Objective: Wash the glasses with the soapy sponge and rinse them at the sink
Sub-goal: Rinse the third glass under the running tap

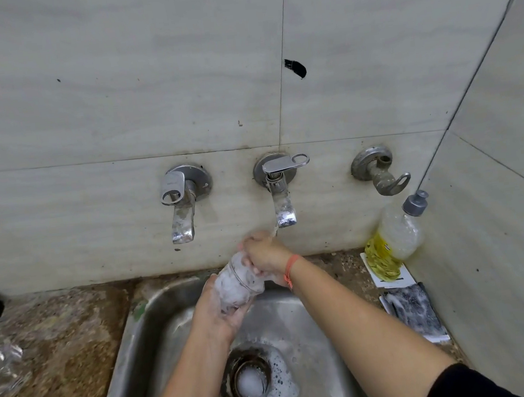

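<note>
Soapy glass gripped in left hand, right hand blurred at its mouth, hold unclear

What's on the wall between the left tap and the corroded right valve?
Head view: the middle tap, its handle turned sideways and water running from its spout.

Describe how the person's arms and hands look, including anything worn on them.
Both hands are bare, without gloves. The left hand has white soap foam on it; the right hand looks wet. An orange thread band circles the right wrist. A black sleeve starts high on the right arm; the left forearm shows no sleeve.
</note>
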`<action>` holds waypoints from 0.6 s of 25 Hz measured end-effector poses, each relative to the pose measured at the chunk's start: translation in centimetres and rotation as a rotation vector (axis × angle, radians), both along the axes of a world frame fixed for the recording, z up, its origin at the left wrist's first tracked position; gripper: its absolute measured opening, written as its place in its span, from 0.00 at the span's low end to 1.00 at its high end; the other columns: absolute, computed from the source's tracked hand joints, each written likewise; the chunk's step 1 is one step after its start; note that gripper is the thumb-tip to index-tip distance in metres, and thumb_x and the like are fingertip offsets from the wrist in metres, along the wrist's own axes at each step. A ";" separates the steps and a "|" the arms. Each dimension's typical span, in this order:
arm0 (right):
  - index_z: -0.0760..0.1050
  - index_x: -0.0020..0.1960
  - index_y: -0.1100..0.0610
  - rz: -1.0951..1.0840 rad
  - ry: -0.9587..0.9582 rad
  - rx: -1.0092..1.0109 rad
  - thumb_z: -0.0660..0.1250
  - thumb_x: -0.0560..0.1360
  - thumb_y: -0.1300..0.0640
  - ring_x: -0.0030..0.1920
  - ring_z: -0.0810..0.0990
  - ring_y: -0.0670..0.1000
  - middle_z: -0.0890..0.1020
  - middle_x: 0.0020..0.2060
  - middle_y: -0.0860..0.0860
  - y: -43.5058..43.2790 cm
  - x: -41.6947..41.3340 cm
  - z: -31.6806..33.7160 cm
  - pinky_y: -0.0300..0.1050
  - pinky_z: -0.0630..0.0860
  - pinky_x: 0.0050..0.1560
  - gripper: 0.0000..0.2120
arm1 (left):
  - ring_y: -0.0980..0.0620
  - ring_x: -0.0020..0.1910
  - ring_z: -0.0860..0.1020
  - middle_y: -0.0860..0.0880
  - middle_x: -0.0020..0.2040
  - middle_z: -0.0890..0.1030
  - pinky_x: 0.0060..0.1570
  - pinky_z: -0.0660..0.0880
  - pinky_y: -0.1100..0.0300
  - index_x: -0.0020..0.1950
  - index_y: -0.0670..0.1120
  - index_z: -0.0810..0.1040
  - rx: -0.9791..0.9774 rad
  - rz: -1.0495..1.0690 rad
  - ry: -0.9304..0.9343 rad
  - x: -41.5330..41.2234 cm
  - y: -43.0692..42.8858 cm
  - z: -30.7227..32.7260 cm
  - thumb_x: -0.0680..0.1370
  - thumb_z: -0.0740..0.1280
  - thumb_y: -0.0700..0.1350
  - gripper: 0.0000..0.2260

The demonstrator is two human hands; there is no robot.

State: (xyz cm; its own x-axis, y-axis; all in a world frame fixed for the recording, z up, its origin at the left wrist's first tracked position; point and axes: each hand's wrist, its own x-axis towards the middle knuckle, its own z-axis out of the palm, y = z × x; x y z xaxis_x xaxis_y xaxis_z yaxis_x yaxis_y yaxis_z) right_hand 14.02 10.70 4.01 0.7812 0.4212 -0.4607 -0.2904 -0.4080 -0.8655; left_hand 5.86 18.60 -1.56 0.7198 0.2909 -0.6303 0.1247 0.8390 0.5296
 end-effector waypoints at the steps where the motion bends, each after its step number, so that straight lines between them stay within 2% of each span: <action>1: 0.70 0.37 0.55 -0.084 -0.038 0.047 0.51 0.80 0.61 0.17 0.64 0.44 0.69 0.26 0.52 0.0 -0.1 0.1 0.32 0.58 0.18 0.15 | 0.46 0.39 0.84 0.41 0.43 0.85 0.31 0.81 0.55 0.54 0.40 0.78 -0.012 0.011 0.007 0.2 0.1 0.0 0.81 0.59 0.41 0.09; 3: 0.70 0.34 0.55 -0.188 -0.105 0.113 0.54 0.80 0.57 0.18 0.65 0.45 0.69 0.25 0.52 0.5 -0.1 -0.2 0.34 0.60 0.19 0.16 | 0.43 0.43 0.84 0.39 0.48 0.83 0.31 0.80 0.55 0.56 0.39 0.78 -0.030 0.013 0.013 0.4 0.1 -0.1 0.81 0.59 0.40 0.10; 6: 0.65 0.28 0.56 -0.295 -0.174 0.102 0.56 0.80 0.48 0.23 0.68 0.48 0.69 0.24 0.51 1.5 -0.3 0.1 0.41 0.65 0.28 0.24 | 0.43 0.44 0.84 0.38 0.51 0.83 0.33 0.81 0.54 0.57 0.39 0.78 -0.001 -0.017 0.015 0.3 -0.4 0.1 0.82 0.59 0.40 0.10; 7: 0.63 0.27 0.56 -0.346 -0.131 0.136 0.56 0.80 0.45 0.25 0.67 0.48 0.68 0.23 0.51 1.7 -0.3 0.1 0.43 0.64 0.29 0.26 | 0.43 0.45 0.83 0.38 0.50 0.83 0.33 0.81 0.53 0.57 0.39 0.79 -0.015 -0.008 0.029 0.3 -0.5 0.3 0.81 0.60 0.40 0.10; 9: 0.59 0.26 0.54 -0.398 0.042 0.269 0.53 0.79 0.40 0.20 0.61 0.47 0.63 0.19 0.48 1.9 -0.8 0.4 0.40 0.58 0.23 0.27 | 0.44 0.43 0.83 0.40 0.46 0.84 0.31 0.80 0.54 0.55 0.40 0.80 -0.060 0.009 0.037 0.3 -0.7 0.3 0.81 0.61 0.43 0.10; 11: 0.57 0.27 0.54 -0.375 0.195 0.354 0.50 0.81 0.43 0.16 0.55 0.45 0.59 0.17 0.47 1.7 -1.1 0.4 0.34 0.51 0.18 0.26 | 0.47 0.37 0.84 0.42 0.40 0.84 0.29 0.80 0.56 0.52 0.40 0.80 -0.071 0.016 0.039 0.4 -0.7 0.5 0.81 0.61 0.45 0.11; 12: 0.58 0.28 0.54 -0.370 0.267 0.377 0.50 0.81 0.47 0.16 0.55 0.45 0.59 0.17 0.47 1.5 -1.2 0.6 0.34 0.52 0.18 0.24 | 0.47 0.35 0.83 0.42 0.39 0.84 0.28 0.80 0.56 0.51 0.40 0.80 -0.062 0.018 0.036 0.5 -0.7 0.5 0.81 0.61 0.45 0.11; 15: 0.61 0.29 0.56 -0.381 0.493 0.480 0.52 0.81 0.56 0.22 0.63 0.47 0.64 0.17 0.49 0.9 -1.1 0.7 0.36 0.61 0.24 0.21 | 0.45 0.42 0.82 0.41 0.43 0.84 0.34 0.82 0.52 0.52 0.40 0.80 -0.045 0.028 0.052 0.5 -0.9 0.8 0.79 0.63 0.43 0.09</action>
